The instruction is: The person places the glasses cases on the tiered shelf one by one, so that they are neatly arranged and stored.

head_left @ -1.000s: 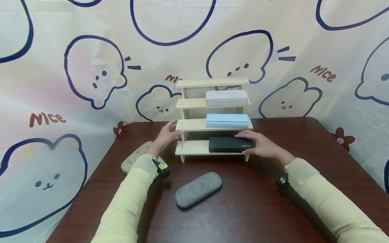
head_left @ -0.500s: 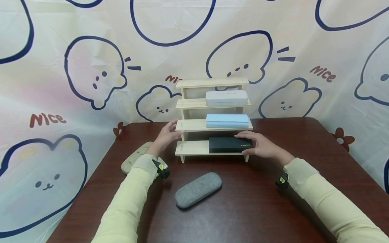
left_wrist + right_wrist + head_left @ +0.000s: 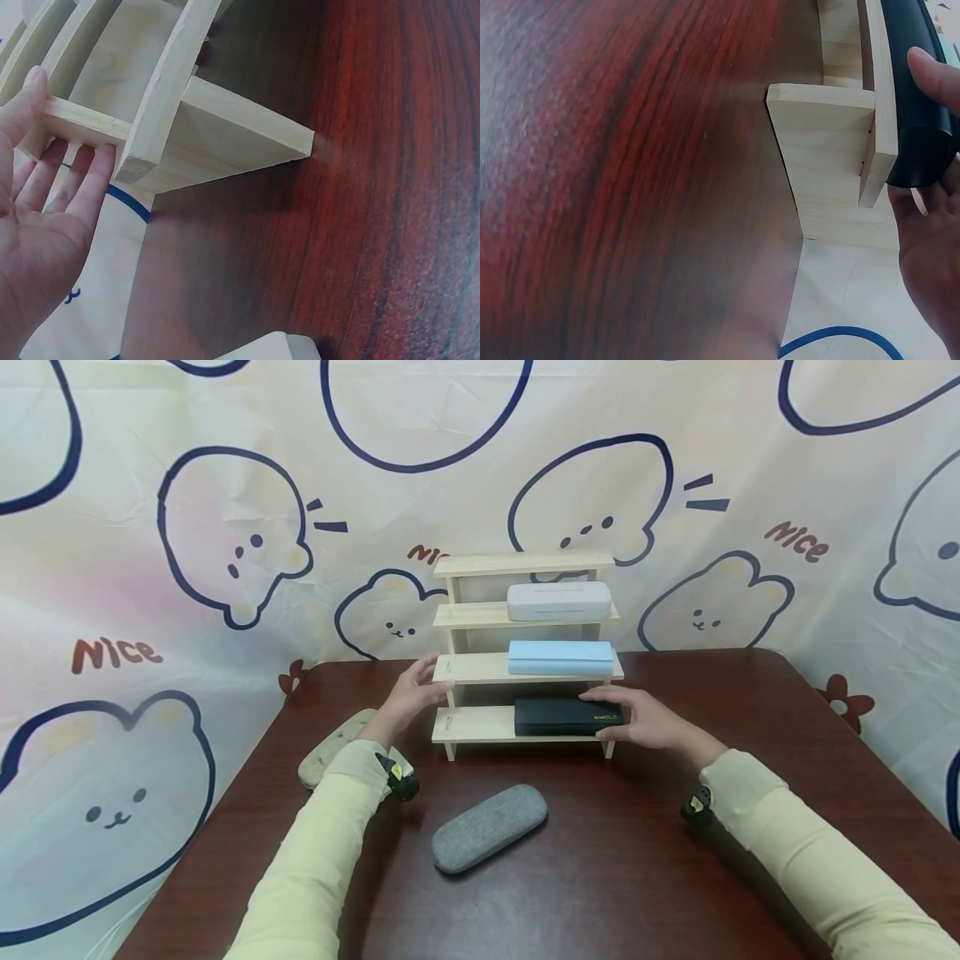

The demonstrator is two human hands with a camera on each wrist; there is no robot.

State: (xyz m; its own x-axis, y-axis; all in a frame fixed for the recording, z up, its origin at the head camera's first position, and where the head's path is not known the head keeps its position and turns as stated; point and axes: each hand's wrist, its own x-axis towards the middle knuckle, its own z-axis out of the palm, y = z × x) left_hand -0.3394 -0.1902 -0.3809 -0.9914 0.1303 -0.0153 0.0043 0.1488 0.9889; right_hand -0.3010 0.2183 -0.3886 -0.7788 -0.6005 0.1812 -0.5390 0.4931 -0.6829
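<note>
A stepped wooden display shelf (image 3: 480,668) stands on the table. My left hand (image 3: 411,695) holds its left side, with the thumb (image 3: 31,94) on one face of a side piece and the fingers curled against another. On the lowest tier, at the right, lies a black glasses case (image 3: 555,718) with gold lettering. My right hand (image 3: 637,717) grips its right end, thumb on the front in the right wrist view and fingers on the far side. A light blue glasses case (image 3: 561,658) rests on the tier above. Higher still sits a white glasses case (image 3: 559,602).
A grey felt glasses case (image 3: 490,828) lies slantwise on the dark red-brown table (image 3: 600,877), in front of the shelf. A beige case (image 3: 330,752) lies partly hidden under my left wrist. Behind everything hangs a cartoon-printed sheet (image 3: 420,510).
</note>
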